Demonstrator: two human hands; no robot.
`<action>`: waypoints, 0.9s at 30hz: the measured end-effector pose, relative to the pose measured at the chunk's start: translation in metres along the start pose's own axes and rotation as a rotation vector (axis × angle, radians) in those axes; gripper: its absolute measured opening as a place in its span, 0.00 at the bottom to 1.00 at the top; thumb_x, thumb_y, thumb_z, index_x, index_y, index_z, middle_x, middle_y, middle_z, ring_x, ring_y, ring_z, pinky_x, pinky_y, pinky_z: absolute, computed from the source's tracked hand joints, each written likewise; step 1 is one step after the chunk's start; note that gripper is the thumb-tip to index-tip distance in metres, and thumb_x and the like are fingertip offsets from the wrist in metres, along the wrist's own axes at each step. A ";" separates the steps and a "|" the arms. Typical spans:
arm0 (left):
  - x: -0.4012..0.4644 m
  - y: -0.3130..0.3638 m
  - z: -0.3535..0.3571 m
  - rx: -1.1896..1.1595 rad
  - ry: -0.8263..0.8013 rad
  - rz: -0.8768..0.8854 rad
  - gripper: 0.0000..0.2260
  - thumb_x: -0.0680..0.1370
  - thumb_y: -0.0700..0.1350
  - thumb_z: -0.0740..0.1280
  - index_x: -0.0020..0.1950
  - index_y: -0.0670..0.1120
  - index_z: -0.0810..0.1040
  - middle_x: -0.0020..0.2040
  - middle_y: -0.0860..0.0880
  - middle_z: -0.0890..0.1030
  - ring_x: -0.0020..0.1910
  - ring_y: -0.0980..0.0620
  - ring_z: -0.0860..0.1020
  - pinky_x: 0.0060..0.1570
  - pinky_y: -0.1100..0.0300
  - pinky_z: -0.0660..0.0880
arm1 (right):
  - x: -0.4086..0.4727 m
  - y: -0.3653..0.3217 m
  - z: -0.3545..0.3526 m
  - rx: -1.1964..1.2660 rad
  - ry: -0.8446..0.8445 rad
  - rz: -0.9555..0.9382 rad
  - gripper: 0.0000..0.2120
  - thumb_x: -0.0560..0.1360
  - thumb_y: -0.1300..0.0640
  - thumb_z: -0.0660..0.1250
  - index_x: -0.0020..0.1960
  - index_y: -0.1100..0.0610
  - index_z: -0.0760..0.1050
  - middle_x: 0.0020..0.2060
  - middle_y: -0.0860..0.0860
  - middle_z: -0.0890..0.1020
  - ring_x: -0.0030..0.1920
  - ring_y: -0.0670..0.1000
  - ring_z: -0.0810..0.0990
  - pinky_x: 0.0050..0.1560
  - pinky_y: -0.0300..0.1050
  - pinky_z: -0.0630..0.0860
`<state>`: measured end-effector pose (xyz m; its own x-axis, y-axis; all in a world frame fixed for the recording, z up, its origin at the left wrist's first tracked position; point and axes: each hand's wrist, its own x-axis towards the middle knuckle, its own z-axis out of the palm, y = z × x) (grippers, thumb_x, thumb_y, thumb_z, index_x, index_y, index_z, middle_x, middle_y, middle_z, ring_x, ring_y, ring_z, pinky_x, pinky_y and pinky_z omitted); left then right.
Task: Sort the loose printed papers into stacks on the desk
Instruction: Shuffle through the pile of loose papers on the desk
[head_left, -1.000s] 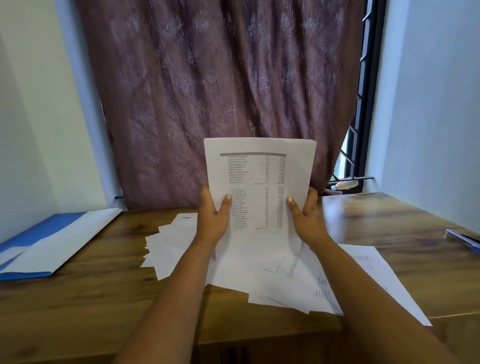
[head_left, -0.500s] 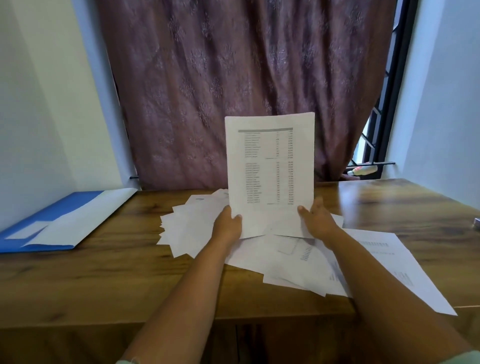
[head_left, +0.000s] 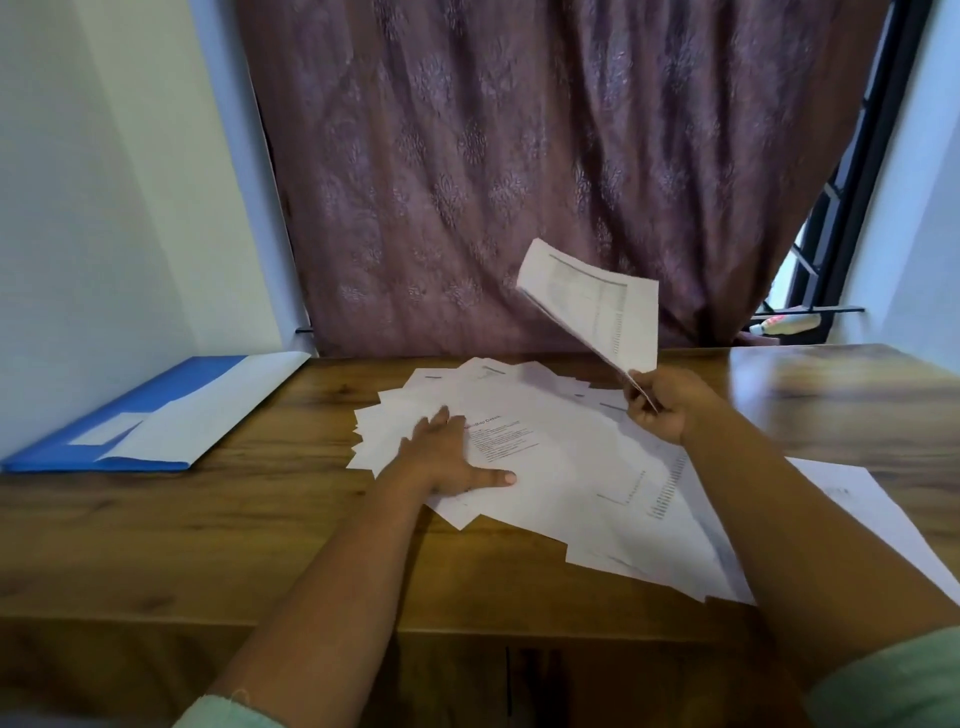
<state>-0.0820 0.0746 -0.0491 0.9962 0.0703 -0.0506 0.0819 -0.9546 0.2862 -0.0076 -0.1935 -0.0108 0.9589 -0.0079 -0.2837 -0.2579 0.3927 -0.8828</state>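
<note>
Several loose printed papers (head_left: 561, 467) lie fanned out across the middle of the wooden desk (head_left: 208, 519). My left hand (head_left: 447, 457) rests flat on the left part of that pile, fingers straight, thumb out to the right, beside a sheet with red print. My right hand (head_left: 665, 410) pinches the bottom corner of a printed sheet (head_left: 602, 306) with a table on it and holds it up in the air, tilted toward the right, above the pile's far side. Another sheet (head_left: 852, 499) lies on the desk at the right, partly under my right forearm.
A blue and white folder (head_left: 156, 415) lies at the desk's left, against the wall. A patterned curtain (head_left: 519, 156) hangs behind the desk. A window grille with a small white bottle (head_left: 784, 325) on its ledge stands at the back right. Walls close both sides.
My left hand let go of the raised sheet and came down flat onto the pile. My right hand alone now holds the sheet, swung to the right and tilted.
</note>
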 end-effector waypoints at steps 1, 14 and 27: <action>0.001 0.001 0.006 0.030 -0.064 -0.027 0.54 0.64 0.77 0.64 0.80 0.49 0.50 0.81 0.44 0.48 0.79 0.38 0.48 0.75 0.38 0.52 | 0.002 0.004 -0.004 0.004 -0.004 0.025 0.07 0.81 0.66 0.57 0.54 0.60 0.72 0.42 0.53 0.76 0.33 0.45 0.72 0.20 0.32 0.66; 0.014 -0.015 -0.010 -0.549 0.175 -0.378 0.34 0.79 0.62 0.62 0.78 0.45 0.58 0.77 0.43 0.62 0.75 0.39 0.62 0.70 0.43 0.66 | 0.008 0.034 -0.003 -1.832 -0.016 -0.321 0.28 0.80 0.44 0.59 0.77 0.54 0.58 0.75 0.56 0.63 0.74 0.59 0.61 0.73 0.55 0.58; 0.000 0.017 -0.005 -0.204 0.120 -0.264 0.29 0.77 0.57 0.69 0.72 0.46 0.63 0.71 0.43 0.66 0.71 0.43 0.62 0.66 0.51 0.65 | -0.004 0.037 0.004 -1.076 -0.116 -0.342 0.33 0.69 0.56 0.77 0.67 0.50 0.63 0.63 0.53 0.74 0.58 0.54 0.74 0.52 0.46 0.75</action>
<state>-0.0800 0.0594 -0.0397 0.9352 0.3518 -0.0394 0.3289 -0.8223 0.4644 -0.0209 -0.1752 -0.0405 0.9894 0.1439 0.0211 0.1053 -0.6083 -0.7867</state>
